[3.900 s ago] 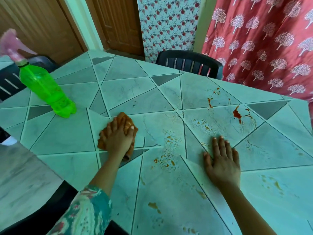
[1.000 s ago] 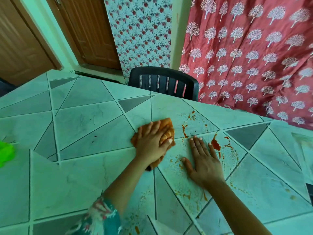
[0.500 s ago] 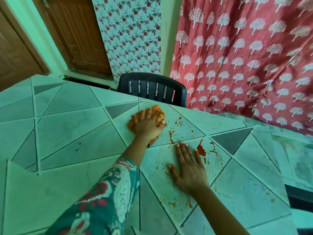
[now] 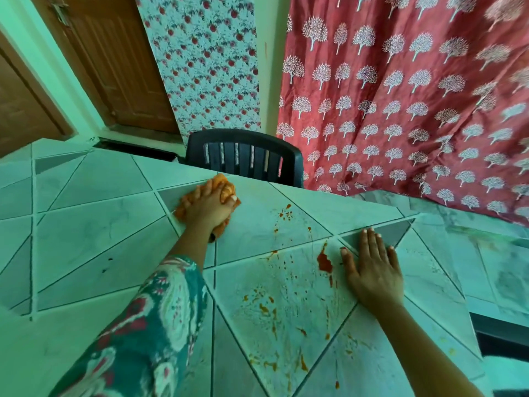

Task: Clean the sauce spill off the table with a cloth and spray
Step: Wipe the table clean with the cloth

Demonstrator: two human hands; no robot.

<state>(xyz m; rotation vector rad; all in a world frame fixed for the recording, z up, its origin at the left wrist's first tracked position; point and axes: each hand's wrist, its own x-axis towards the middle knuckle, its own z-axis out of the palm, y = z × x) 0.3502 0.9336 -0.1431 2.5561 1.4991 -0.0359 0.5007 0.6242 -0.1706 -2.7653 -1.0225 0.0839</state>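
The right hand (image 4: 373, 275) lies flat on the tabletop (image 4: 86, 230), fingers (image 4: 369, 242) spread, holding nothing. Sauce (image 4: 325, 262) sits at its 9 o'clock. Farther off, at 11 o'clock, the stretched left hand (image 4: 207, 206) presses the orange cloth (image 4: 226, 191), fingers curled over it.

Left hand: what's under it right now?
Under the left hand is a bunched orange cloth, pressed on the tiled table near its far edge. Cloth shows around the fingers. Whether sauce lies beneath the cloth is hidden.
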